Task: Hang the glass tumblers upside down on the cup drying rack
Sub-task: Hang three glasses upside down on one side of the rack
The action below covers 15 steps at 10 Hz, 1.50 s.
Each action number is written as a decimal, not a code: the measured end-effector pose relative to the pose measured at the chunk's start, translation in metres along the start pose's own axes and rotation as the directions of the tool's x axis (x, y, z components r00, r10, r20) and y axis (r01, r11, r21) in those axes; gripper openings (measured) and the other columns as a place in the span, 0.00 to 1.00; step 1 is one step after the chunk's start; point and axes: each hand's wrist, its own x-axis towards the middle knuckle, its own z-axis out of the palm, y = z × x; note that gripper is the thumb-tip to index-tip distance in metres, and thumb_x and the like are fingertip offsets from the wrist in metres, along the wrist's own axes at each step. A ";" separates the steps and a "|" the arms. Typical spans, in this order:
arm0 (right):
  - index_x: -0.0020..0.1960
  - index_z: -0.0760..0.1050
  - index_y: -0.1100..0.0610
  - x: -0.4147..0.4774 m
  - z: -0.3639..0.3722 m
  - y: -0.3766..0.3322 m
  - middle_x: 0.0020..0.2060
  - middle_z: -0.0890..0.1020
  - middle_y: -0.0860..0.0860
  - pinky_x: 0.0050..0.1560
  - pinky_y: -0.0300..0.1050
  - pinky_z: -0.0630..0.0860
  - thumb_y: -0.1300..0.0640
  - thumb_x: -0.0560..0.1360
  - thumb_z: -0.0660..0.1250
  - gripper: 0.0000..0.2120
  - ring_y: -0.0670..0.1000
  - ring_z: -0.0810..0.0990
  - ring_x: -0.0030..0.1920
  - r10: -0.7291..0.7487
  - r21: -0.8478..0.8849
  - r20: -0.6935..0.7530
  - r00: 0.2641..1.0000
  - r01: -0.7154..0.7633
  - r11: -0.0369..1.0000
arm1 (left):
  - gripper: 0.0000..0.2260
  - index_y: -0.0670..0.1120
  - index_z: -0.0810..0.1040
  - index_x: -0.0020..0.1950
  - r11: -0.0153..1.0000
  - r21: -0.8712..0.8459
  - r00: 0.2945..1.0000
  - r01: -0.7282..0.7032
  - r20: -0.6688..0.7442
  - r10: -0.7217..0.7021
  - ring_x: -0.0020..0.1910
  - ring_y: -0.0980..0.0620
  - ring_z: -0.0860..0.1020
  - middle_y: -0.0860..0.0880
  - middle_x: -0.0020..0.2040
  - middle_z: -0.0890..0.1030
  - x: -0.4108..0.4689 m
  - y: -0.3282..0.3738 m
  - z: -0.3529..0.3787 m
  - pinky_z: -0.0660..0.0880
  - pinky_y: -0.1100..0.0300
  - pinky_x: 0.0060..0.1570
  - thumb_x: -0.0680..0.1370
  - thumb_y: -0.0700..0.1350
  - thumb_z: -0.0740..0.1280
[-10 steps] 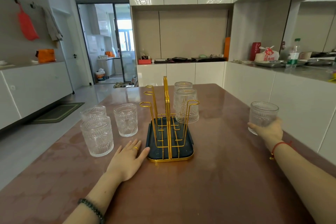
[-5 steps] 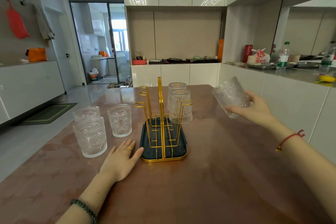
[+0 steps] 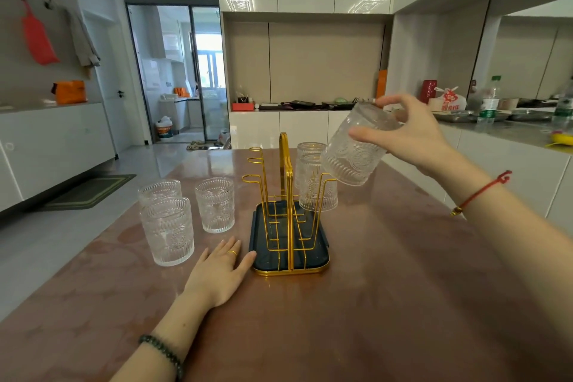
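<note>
A gold wire cup rack (image 3: pixel 286 195) on a dark tray (image 3: pixel 319 259) stands mid-table. Two tumblers hang upside down on its right pegs, the nearer tumbler (image 3: pixel 316 192) in front of the farther tumbler (image 3: pixel 308 150). My right hand (image 3: pixel 412 136) is shut on another glass tumbler (image 3: pixel 356 149), tilted mouth-down above the rack's right side. My left hand (image 3: pixel 218 273) lies flat on the table, fingers apart, touching the tray's left edge. Three upright tumblers stand left of the rack: a near tumbler (image 3: pixel 167 231), one behind it (image 3: pixel 159 191), and a third (image 3: pixel 215 205).
The brown table (image 3: pixel 372 304) ends at the left toward a tiled floor with a green mat (image 3: pixel 90 192). White cabinets with a counter on the right hold bottles (image 3: pixel 488 101), trays and a bag. A back shelf holds small items.
My right hand has lifted the tumbler from the table's right side, turned it over and carried it left to above the rack. My left hand stayed by the tray.
</note>
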 end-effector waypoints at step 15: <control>0.60 0.69 0.60 -0.086 0.092 0.123 0.46 0.78 0.61 0.34 0.43 0.68 0.55 0.79 0.55 0.13 0.54 0.73 0.41 0.461 0.200 -0.089 0.883 -0.438 0.877 | 0.31 0.41 0.45 0.76 0.822 -0.539 0.834 -0.185 -0.529 -0.158 0.78 0.50 0.48 0.45 0.78 0.49 0.019 0.009 -0.026 0.47 0.61 0.73 0.79 0.45 0.59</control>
